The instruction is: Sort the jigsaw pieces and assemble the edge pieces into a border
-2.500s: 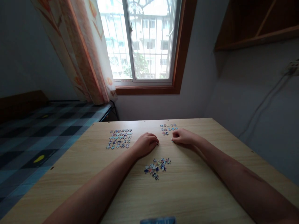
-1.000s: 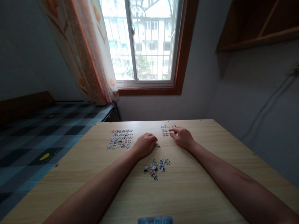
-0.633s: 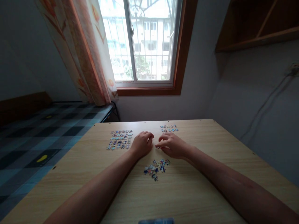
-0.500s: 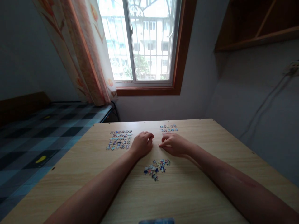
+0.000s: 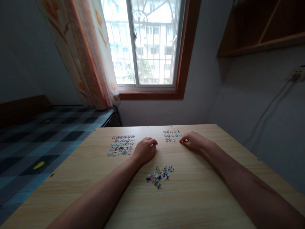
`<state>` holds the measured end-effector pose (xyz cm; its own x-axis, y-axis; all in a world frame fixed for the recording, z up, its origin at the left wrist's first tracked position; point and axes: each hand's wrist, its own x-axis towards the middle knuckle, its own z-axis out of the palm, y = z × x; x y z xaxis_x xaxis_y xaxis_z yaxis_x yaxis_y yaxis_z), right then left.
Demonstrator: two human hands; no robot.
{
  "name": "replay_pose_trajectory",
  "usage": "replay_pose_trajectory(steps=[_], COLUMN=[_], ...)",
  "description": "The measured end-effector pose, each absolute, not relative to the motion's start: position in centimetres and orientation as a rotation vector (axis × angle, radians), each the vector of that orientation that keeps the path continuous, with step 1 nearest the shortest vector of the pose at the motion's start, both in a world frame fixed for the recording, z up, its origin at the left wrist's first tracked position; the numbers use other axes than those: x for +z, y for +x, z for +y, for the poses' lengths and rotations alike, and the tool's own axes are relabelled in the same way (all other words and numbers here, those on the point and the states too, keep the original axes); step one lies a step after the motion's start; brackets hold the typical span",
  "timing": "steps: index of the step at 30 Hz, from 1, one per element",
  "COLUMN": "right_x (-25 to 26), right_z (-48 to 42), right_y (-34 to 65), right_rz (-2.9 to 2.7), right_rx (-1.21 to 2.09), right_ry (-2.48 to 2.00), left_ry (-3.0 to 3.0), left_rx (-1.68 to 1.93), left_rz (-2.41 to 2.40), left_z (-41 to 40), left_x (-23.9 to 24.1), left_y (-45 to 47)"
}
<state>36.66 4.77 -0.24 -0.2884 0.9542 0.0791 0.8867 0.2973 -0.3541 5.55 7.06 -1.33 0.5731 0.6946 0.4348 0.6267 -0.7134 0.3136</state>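
My left hand (image 5: 145, 149) rests on the table between two groups of jigsaw pieces, its fingers curled in toward the thumb. Whatever it holds is hidden by the fingers. My right hand (image 5: 193, 140) is pinched, thumb and fingertips down at the table, just right of the short third row in the right group of jigsaw pieces (image 5: 172, 135). Anything between those fingertips is too small to make out. Left of my left hand lie several neat rows of jigsaw pieces (image 5: 121, 144). A loose pile of jigsaw pieces (image 5: 160, 175) lies nearer to me, between my forearms.
The light wooden table (image 5: 190, 197) has its far edge near the wall below a barred window (image 5: 154, 47). A bed with a checked cover (image 5: 47, 136) stands to the left, beside a flowered curtain (image 5: 83, 57). A wooden shelf (image 5: 262, 44) hangs at upper right.
My right hand has moved right and slightly away from me, from near my left hand to the end of the right group's third row, uncovering that row. My left hand has hardly moved.
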Motion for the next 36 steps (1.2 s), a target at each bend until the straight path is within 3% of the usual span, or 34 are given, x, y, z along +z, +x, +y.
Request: replay_pose_trajectory(steps=[9,21,25,30,36], right_x=[-1.7,-1.9,-0.5,1.4,2.7], right_z=[5.2,5.0,4.4,2.3,0.6], right_y=[35.9,35.4,33.9,30.8,28.7], right_rz=[-2.221,-2.103,-2.113,-2.479,-2.621], right_rx=[0.116,0.070,0.228,0.778,0.864], right_ry=[-1.661,-1.639,-1.473,-1.317,-1.418], left_ry=[2.682,2.679,2.669,2.673,2.684], left_rx=[0.796,0.802,0.774,0.714,0.704], left_rz=[1.143,1.139,1.182,1.221,1.230], left_z=[7.0,7.1,6.9,6.7,6.7], left_x=[-1.3,-1.2,-1.1,-1.1,-1.2], left_y=[5.6,5.6,5.8,5.9,5.9])
